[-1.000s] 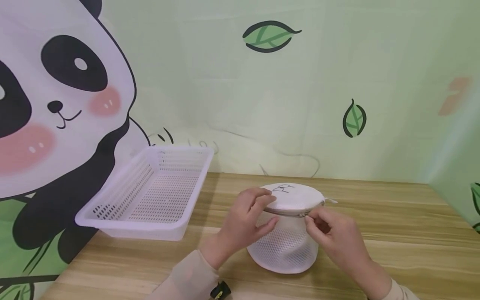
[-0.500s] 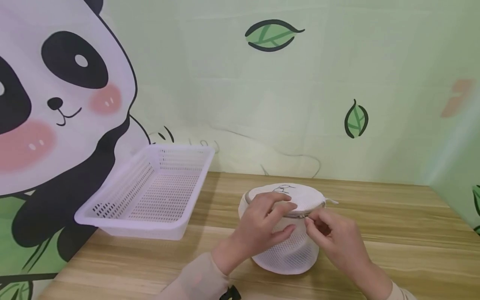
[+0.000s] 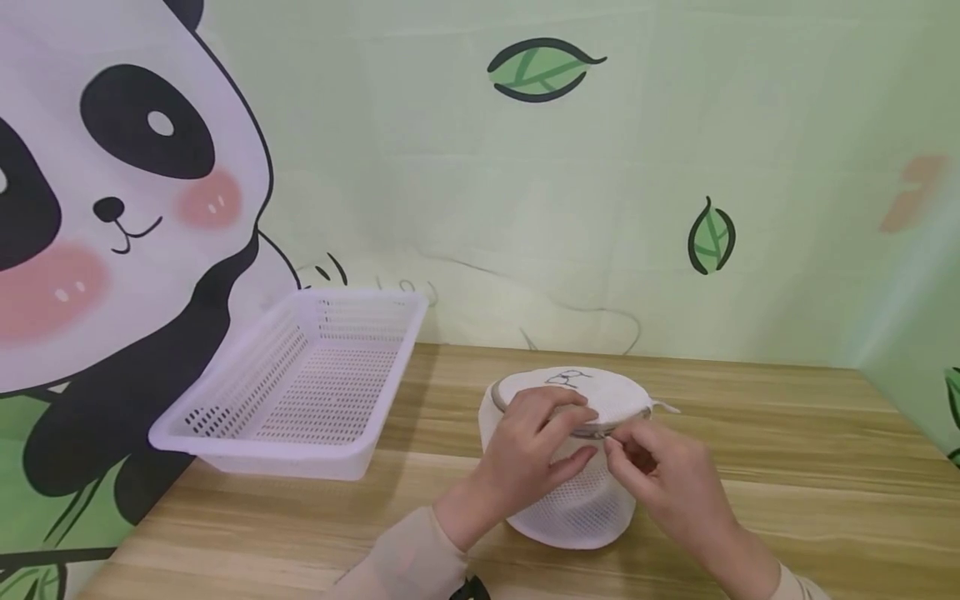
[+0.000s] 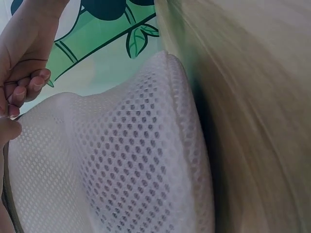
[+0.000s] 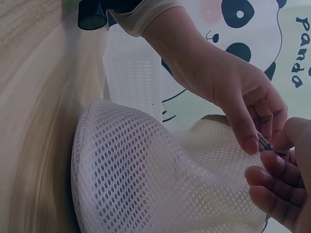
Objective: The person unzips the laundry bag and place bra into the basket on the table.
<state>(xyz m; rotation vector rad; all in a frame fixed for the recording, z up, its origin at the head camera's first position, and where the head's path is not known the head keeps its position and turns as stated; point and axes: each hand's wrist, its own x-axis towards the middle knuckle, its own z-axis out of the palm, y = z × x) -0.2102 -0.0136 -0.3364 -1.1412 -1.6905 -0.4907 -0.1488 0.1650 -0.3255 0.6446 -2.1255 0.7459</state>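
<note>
A round white mesh laundry bag (image 3: 573,517) stands upright on the wooden table, its flat lid (image 3: 607,392) ringed by a zipper. My left hand (image 3: 528,446) holds the front of the zipped rim, fingers over the lid and thumb below on the mesh side. Just to its right, my right hand (image 3: 675,475) pinches the small zipper pull (image 5: 281,151) between thumb and forefinger. In the right wrist view the left thumb lies close to the zipper (image 5: 262,141). What the bag contains is not visible. The left wrist view mostly shows the mesh wall (image 4: 126,145).
A white perforated plastic basket (image 3: 352,454) stands left of the bag on the table (image 3: 825,500). A small cord loop (image 3: 666,407) sticks out at the lid's right. Behind is a cloth backdrop (image 3: 450,167) printed with a panda and leaves. A dark object (image 3: 471,588) lies by the left sleeve.
My left hand has slid right along the rim, closer to the right hand. My right hand has shifted slightly left with the zipper pull. The bag has barely moved.
</note>
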